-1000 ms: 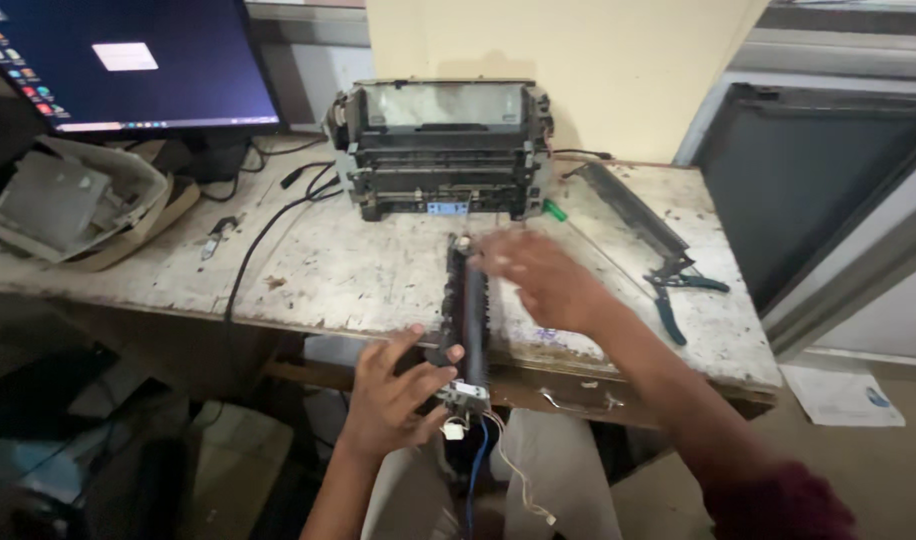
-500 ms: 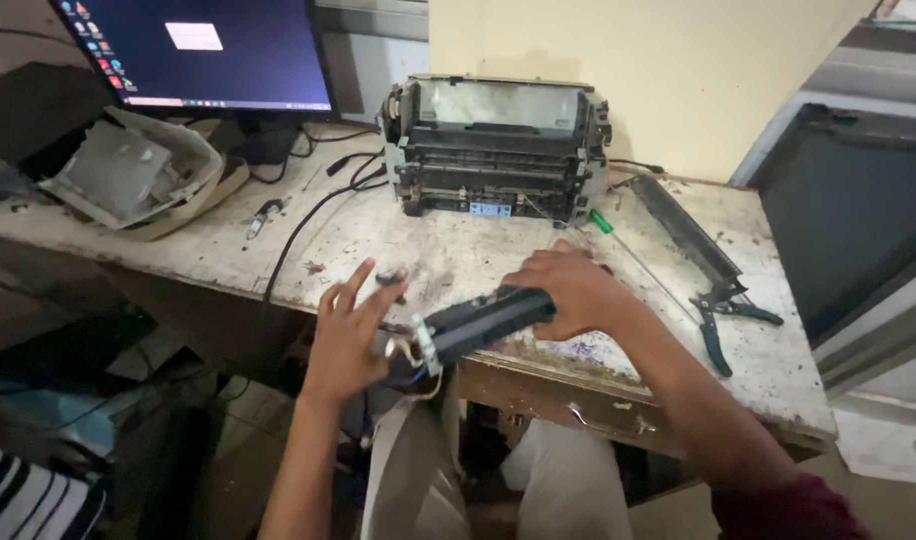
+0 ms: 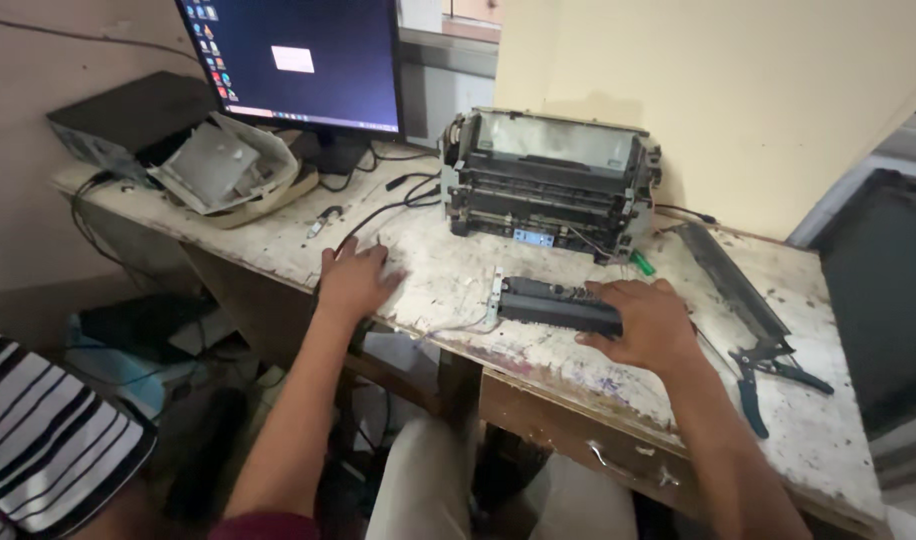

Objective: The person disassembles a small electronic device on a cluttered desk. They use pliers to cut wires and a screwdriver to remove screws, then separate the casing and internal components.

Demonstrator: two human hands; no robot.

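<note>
the right hand (image 3: 646, 322) rests, fingers seemingly curled, on the black roller unit (image 3: 553, 302) lying near the table (image 3: 458, 275) edge; the left hand (image 3: 353, 280) lies flat left of it, fingers apart.

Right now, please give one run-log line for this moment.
left hand: flat on table | right hand: resting on black roller unit | printer chassis: behind

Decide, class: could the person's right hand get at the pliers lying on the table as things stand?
Probably yes. The right hand rests on the long black unit, and the pliers lie just to its right on the bare worn table, with nothing standing between them.
</note>
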